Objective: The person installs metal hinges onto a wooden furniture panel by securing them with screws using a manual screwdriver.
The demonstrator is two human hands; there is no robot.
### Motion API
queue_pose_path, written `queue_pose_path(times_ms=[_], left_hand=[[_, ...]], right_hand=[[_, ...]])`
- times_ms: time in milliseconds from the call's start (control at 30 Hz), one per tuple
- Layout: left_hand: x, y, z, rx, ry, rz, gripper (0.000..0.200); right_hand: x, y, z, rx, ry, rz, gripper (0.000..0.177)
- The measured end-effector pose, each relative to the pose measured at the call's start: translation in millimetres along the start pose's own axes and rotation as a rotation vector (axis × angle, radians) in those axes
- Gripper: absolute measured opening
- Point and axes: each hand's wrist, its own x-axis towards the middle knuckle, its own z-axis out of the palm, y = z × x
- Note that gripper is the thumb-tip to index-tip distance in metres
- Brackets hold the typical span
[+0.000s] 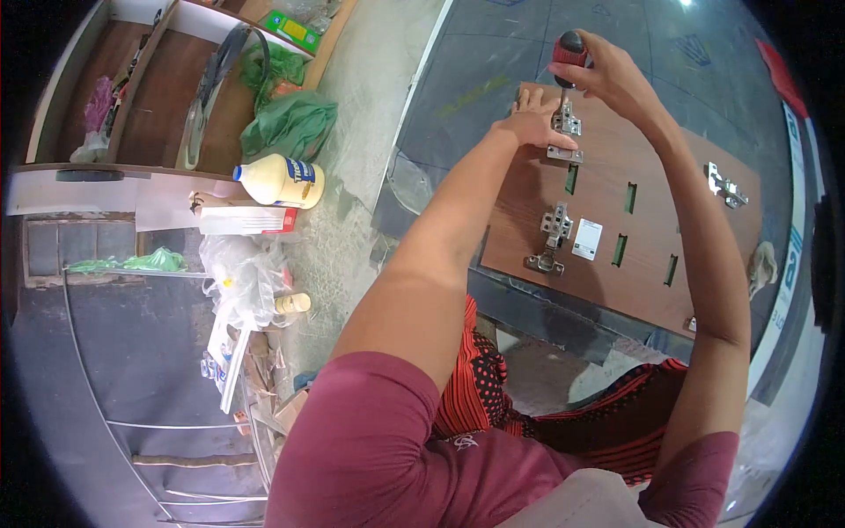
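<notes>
R hand point(607, 75) closed round the red/black handle of a screwdriver point(570, 55), shaft pointing down at a cabinet hinge point(568, 119) by the wood panel's point(603, 167) far L corner – driver prob near upright so push goes straight down; tip seating too small to confirm

L hand point(531, 123) flat, fingers spread, gripping nothing – thumb on hinge plate, rest on panel, prob to stop both shifting

2nd hinge point(554, 233) nr panel's near L corner, white label point(587, 238) just beside it; 3rd hinge point(727, 187) nr far R corner. Slots cut thru panel between

Panel lies flat on dark, scuffed tabletop point(480, 66), close to its near edge, so prob set there for easy reach

Room: cluttered floor to L – open wooden carcass point(132, 167), cream jug w/ blue cap point(295, 180), green bag point(295, 128), clear plastic wrap point(238, 273), thin metal frame point(167, 426)
</notes>
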Motion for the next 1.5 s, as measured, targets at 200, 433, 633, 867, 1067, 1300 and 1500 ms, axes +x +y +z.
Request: queue_pose_path(times_ms=[200, 433, 633, 867, 1067, 1300, 1500], left_hand=[[0, 0, 1, 0.020, 0.011, 0.017, 0.111], [3, -3, 4, -0.002, 0.041, 0.042, 0.108], [1, -1, 0, -0.014, 0.004, 0.030, 0.106], [-1, 4, -4, -0.004, -0.034, -0.017, 0.109], [-2, 7, -8, -0.060, -0.069, -0.047, 0.112], [1, 1, -2, 0.001, 0.009, 0.006, 0.108], [7, -6, 5, -0.020, 0.024, 0.034, 0.108]], right_hand=[[0, 4, 6, -0.018, -0.022, 0.012, 0.041], [6, 14, 7, 0.009, -0.064, 0.036, 0.045], [11, 27, 4, 0.150, -0.092, 0.026, 0.053], [12, 20, 7, -0.045, -0.022, 0.141, 0.056], [7, 27, 4, 0.215, -0.102, 0.117, 0.051], [2, 9, -3, 0.327, 0.040, 0.182, 0.031], [-21, -44, -50, 0.069, 0.192, 0.083, 0.040]])
